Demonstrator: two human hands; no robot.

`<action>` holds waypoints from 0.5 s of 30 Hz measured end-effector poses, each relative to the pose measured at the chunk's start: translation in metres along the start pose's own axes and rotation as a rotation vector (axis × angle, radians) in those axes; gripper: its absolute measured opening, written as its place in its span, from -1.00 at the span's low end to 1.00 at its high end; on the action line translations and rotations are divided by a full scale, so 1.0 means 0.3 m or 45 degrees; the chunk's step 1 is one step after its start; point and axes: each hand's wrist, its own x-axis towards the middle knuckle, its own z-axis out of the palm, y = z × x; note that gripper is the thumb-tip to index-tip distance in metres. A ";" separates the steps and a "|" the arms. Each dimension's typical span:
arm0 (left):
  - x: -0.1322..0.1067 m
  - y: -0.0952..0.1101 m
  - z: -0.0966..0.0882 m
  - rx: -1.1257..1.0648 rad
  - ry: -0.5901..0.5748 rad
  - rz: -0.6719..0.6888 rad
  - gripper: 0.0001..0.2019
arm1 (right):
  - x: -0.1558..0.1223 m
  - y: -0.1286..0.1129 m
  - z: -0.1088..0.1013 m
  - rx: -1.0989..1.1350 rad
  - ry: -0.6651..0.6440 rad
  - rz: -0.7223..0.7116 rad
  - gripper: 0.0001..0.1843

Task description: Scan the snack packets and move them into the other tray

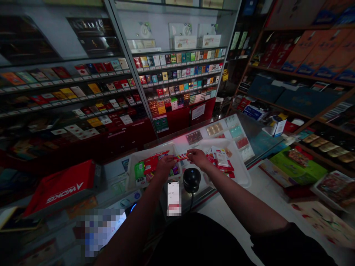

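Observation:
Both my hands reach over a glass counter (249,131). My left hand (164,164) and my right hand (196,157) pinch the two ends of a small red packet (181,157), held between two white trays. The left tray (132,162) holds several red and green packets. The right tray (244,177) holds more red packets and a white card. Just below my hands sits a black barcode scanner (192,180), with a lit phone (173,197) to its left.
Glass-fronted shelves of cigarette packs (177,74) rise behind the counter. A red box (62,186) lies on the counter at left. Wooden shelves with cartons (305,55) line the right side, with green boxes (298,166) and goods below.

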 end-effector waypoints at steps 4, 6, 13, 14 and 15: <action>-0.004 0.018 0.058 -0.044 -0.068 -0.054 -0.58 | -0.025 0.025 -0.074 0.110 0.004 0.010 -0.70; -0.003 0.021 0.086 -0.037 -0.088 -0.075 -0.60 | -0.035 0.039 -0.101 0.151 0.041 -0.013 -0.74; 0.026 -0.011 0.145 -0.070 -0.077 -0.075 -0.63 | -0.048 0.092 -0.144 0.153 0.139 0.019 -0.78; 0.028 -0.014 0.148 -0.049 -0.076 -0.070 -0.64 | -0.048 0.099 -0.147 0.144 0.154 0.031 -0.77; 0.029 -0.015 0.151 -0.015 -0.068 -0.056 -0.65 | -0.048 0.106 -0.150 0.132 0.165 0.039 -0.76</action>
